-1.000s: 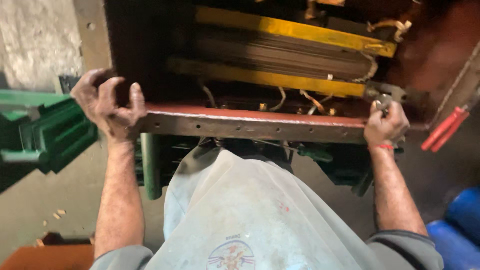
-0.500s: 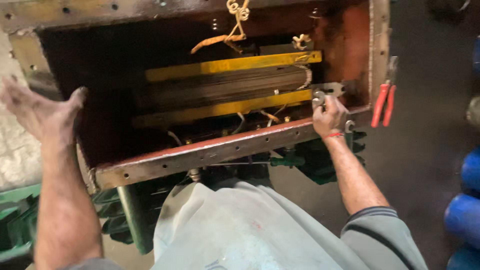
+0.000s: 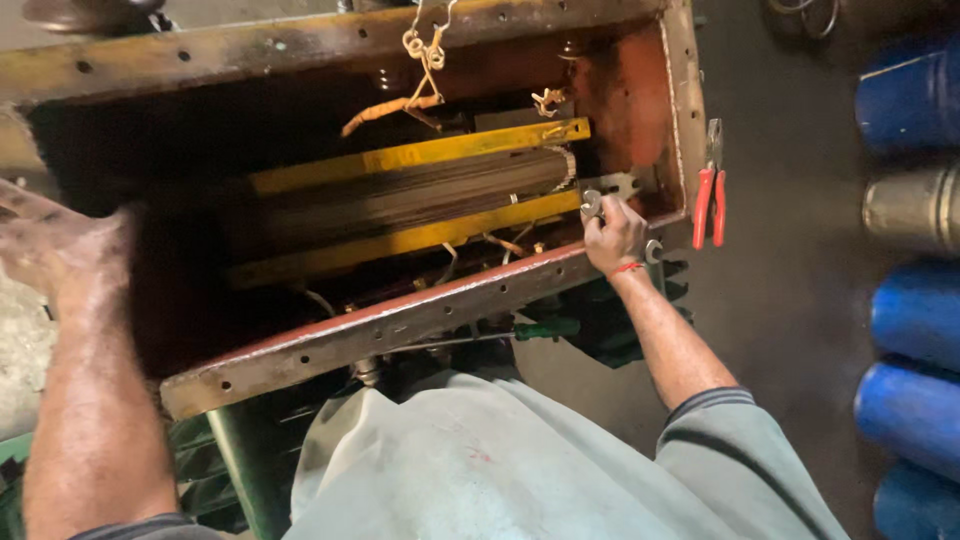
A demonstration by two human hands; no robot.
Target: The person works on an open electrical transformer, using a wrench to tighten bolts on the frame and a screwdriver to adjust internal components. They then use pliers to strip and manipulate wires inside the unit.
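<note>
rust-red steel tank [image 3: 400, 325], open-topped, long axis running from lower left to upper right across the view, near flange dotted with bolt holes. inside, a laminated core [image 3: 400, 200] clamped between two yellow bars [image 3: 430, 155], lying along the same slant, its right end pointing toward the tank's right wall. right hand [image 3: 615, 235] at the tank's near right corner, fingers curled shut around a small metal spanner [image 3: 592, 203], its head up against a grey bracket [image 3: 612, 185] at the core's right end; red thread around the wrist. left hand [image 3: 60, 250] at the tank's left edge, grimy, fingers together and stretched flat, blurred, holding nothing; whether touching the rim cannot be told. red-handled pliers [image 3: 712, 200] resting on the right flange, handles pointing down toward the viewer, jaws up and away. green-handled screwdriver [image 3: 520, 332] below the near flange, lying roughly parallel to it, handle to the right. blue drums [image 3: 915, 320] lined up along the right side of the floor.
</note>
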